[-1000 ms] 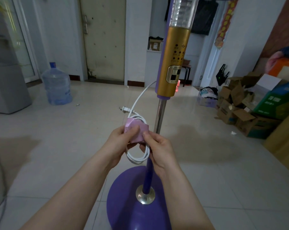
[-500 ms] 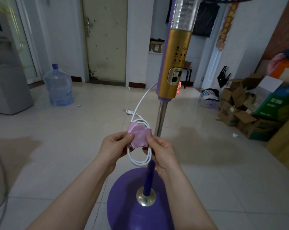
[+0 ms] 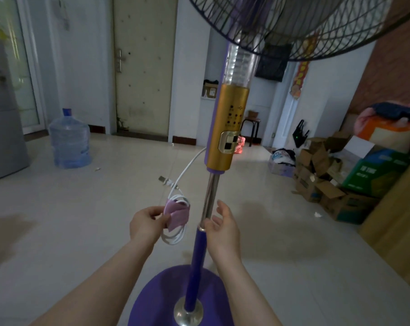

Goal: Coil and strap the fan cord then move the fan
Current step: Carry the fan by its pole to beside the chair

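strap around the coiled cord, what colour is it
Pink-lilac; the strap wraps the white coiled cord, seen best in the head view.

The right hand [image 3: 223, 225] has let go of the pink strap [image 3: 177, 214] and moved right, now spread wide beside the fan pole [image 3: 208, 201], thumb near the metal collar; the left hand [image 3: 147, 223] alone pinches the strapped cord coil [image 3: 175, 234], which has shifted left, away from the pole; the view has tilted up, bringing the fan grille [image 3: 305, 27] into sight.
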`<action>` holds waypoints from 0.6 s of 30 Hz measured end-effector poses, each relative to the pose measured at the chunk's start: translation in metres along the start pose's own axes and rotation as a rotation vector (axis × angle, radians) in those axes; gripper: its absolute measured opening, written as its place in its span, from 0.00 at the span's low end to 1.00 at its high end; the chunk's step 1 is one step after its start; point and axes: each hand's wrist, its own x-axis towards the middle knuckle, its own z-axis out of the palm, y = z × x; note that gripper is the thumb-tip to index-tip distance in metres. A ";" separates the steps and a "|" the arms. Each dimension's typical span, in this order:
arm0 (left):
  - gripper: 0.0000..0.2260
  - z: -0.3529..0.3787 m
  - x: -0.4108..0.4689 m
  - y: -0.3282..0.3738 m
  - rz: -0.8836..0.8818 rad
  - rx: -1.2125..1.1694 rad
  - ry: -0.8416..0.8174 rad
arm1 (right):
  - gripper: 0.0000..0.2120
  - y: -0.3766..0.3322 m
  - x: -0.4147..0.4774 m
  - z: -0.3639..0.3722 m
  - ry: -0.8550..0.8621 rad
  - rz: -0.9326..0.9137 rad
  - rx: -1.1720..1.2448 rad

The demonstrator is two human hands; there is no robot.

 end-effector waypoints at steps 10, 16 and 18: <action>0.20 0.065 -0.023 0.023 -0.068 -0.106 -0.281 | 0.21 -0.026 0.024 -0.009 -0.139 0.024 -0.061; 0.18 0.072 -0.031 0.016 0.079 -0.119 -0.383 | 0.26 -0.018 0.032 -0.011 -0.142 0.030 -0.052; 0.17 0.076 -0.033 0.014 0.092 -0.073 -0.343 | 0.27 -0.018 0.031 -0.012 -0.160 0.029 -0.033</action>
